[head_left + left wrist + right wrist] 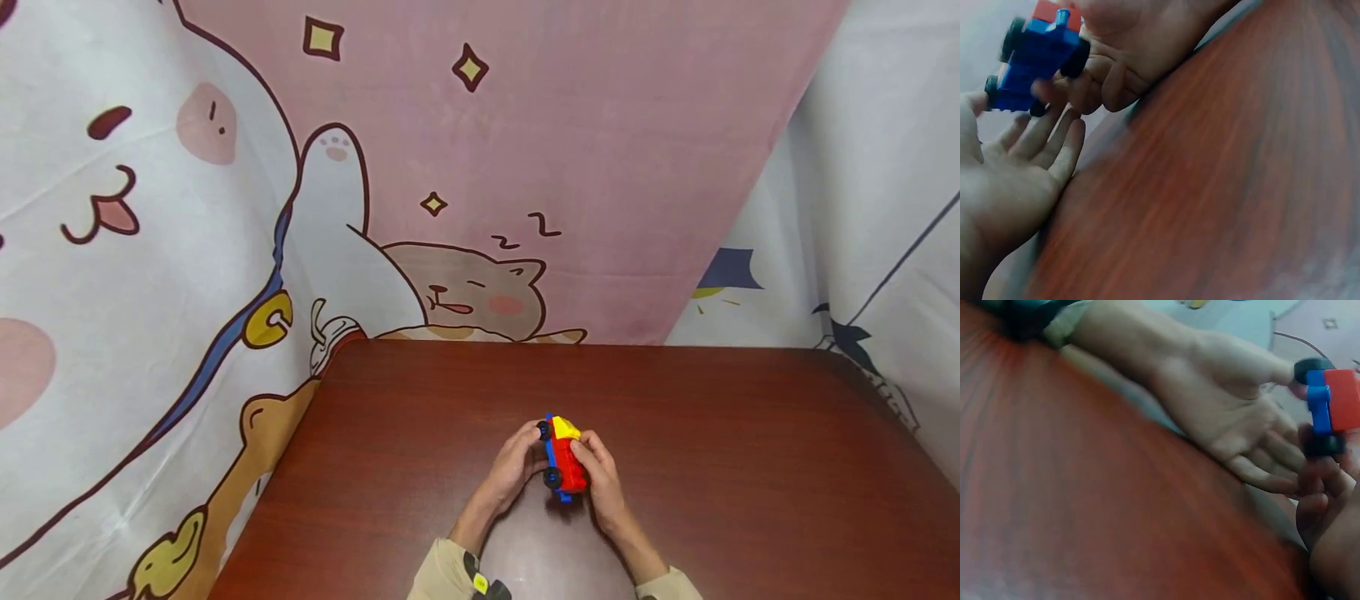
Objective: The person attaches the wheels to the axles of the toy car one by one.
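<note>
A small toy truck (567,462) has a red body, a yellow front part, a blue base and black wheels. It is held above the table, tilted so its wheels on one side face the left hand. The right hand (602,477) grips it from the right, thumb on the red body and fingers curled beneath. The left hand (513,467) is at the truck's left, its thumb touching a front wheel (543,430). In the left wrist view, the left fingers (1060,147) extend loosely below the blue base (1038,62). The right wrist view shows the truck's rear (1342,400).
The brown wooden table (420,400) lies beneath both hands. A cartoon-printed cloth (600,167) hangs behind it and along the left side. White cloth (892,167) hangs at the right. A dark band (487,583) circles the left sleeve.
</note>
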